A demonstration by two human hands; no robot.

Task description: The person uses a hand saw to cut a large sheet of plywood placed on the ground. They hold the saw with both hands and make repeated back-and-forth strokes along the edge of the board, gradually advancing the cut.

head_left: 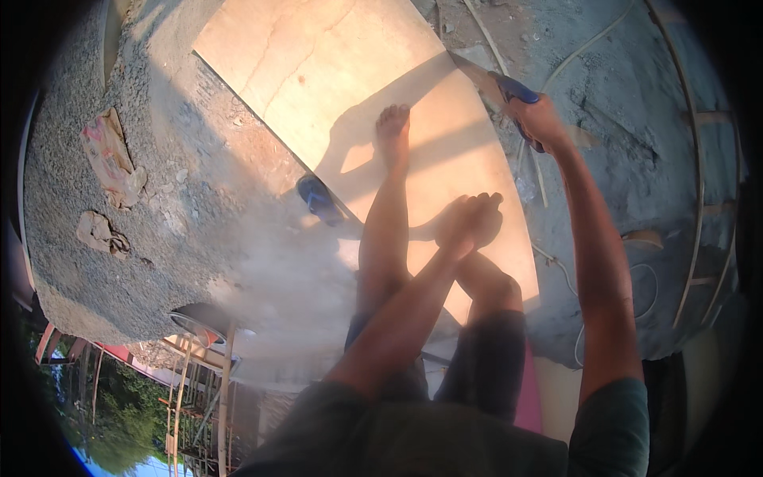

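My right hand (543, 125) is wrapped round the blue handle of a handsaw (517, 89). Its blade (475, 77) reaches up and left to the right edge of a large pale plywood sheet (294, 87). My left arm crosses over my bent right leg. At its end my left hand (455, 230) is low over the sheet, against my right foot (483, 208); its fingers cannot be told apart from the foot. My bare left foot (393, 131) rests flat on the plywood. Shadows of my arms and the saw fall across the board.
A dark blue flip-flop (318, 199) lies by the sheet's left edge. Crumpled sacking (114, 159) is on the gravelly ground at left, with a round pan (199, 322) lower down. Pale cable (584, 49) runs across the ground at right, near a wooden ladder-like frame (699, 207).
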